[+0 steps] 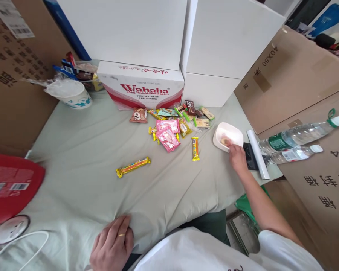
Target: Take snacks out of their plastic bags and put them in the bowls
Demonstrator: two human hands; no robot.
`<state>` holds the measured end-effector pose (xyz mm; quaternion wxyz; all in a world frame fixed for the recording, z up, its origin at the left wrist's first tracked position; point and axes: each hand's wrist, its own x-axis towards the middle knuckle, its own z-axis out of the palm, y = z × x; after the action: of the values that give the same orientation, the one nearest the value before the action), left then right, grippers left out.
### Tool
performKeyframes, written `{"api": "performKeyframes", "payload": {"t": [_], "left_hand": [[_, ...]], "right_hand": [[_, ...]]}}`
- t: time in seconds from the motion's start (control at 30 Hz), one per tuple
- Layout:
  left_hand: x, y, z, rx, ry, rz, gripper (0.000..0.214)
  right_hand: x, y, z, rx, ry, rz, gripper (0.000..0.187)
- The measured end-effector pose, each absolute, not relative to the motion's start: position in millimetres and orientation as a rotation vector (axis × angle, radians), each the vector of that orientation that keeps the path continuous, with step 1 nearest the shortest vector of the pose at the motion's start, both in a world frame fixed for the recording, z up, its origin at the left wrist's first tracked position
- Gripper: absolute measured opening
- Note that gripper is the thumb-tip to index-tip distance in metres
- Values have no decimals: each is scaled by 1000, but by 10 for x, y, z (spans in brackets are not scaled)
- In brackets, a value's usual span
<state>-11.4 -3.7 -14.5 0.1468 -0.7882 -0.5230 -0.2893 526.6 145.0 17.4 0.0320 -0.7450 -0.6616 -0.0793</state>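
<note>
My right hand (237, 160) is at the near right edge of a small white plastic bowl (219, 131), its fingers closed on the rim. Something small and brownish (225, 140) lies in the bowl; I cannot make out what it is. My left hand (112, 242) rests on the cloth at the table's front edge, fingers laid down and holding nothing. A long yellow-wrapped snack bar (133, 167) lies in front of it. Another yellow bar (195, 148) lies left of the bowl. Pink snack packets (168, 138) top a heap of wrapped snacks, including a brown packet (138, 115).
Behind the heap stands a Wahaha carton (142, 88) with white boxes. A paper tub (70, 94) is at the back left, a red object (14, 188) at the left. On the right lie a black flat object (250, 156), a white roll (258, 155) and two water bottles (302, 135).
</note>
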Motion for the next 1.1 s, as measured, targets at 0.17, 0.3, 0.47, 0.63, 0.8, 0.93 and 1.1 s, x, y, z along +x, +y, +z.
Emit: {"api": "performKeyframes", "payload": {"t": [0.17,0.3,0.47,0.63,0.8,0.93,1.1], "left_hand": [[-105,-49,-140,-2274,-1525,-838,28],[-96,-63,-152,-2269,-1551,-847,31],[-91,-81,-158,-2286,-1585,-844,36],[-99,-90,-144,-2297,-1611,-824,39],[-95,-99,-151,-2329,-1613,-893,41],[-116,-131,-146,-2322,-1631,-999,36],[-125,-120,-7,-2222,-1786,-1239,19]], "right_hand": [[5591,2447,296,-2225,-2022,-54,45],[5306,2947,448,-2111,-1864,-119,47],[4563,2959,392,-2044,-1887,-79,33],[4215,3012,317,-2040,-2070,160,22],[4375,3012,609,-1711,-1861,483,17],[4481,2790,880,-1516,-1474,892,24],[4430,2410,902,-1256,-867,1089,32]]}}
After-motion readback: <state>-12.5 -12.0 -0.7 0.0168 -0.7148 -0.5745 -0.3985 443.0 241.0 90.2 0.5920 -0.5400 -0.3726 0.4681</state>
